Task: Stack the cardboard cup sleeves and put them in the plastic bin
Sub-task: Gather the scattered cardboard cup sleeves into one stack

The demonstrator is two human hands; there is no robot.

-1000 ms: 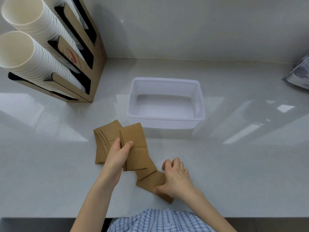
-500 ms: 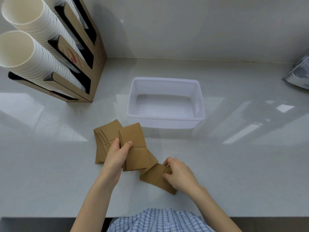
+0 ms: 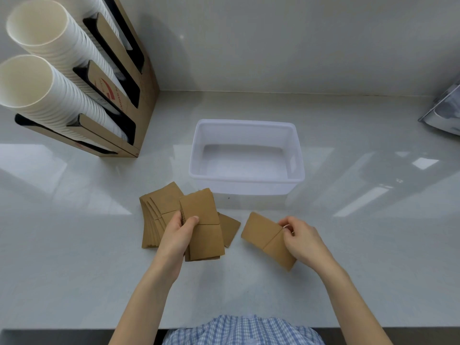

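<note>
Head view: my left hand point(image 3: 180, 236) grips the gathered stack point(image 3: 202, 229) — ready to receive; my right hand point(image 3: 302, 241) pinches one sleeve point(image 3: 267, 239) to add, plastic bin point(image 3: 246, 181) empty.

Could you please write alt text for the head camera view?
A left hand grips a sleeve stack while the right hand holds one sleeve above a white counter. An empty plastic bin sits behind them.

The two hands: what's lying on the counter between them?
In the head view, one loose sleeve lies flat there, poking out from behind the stack in the left hand, short of the sleeve in the right hand.
</note>
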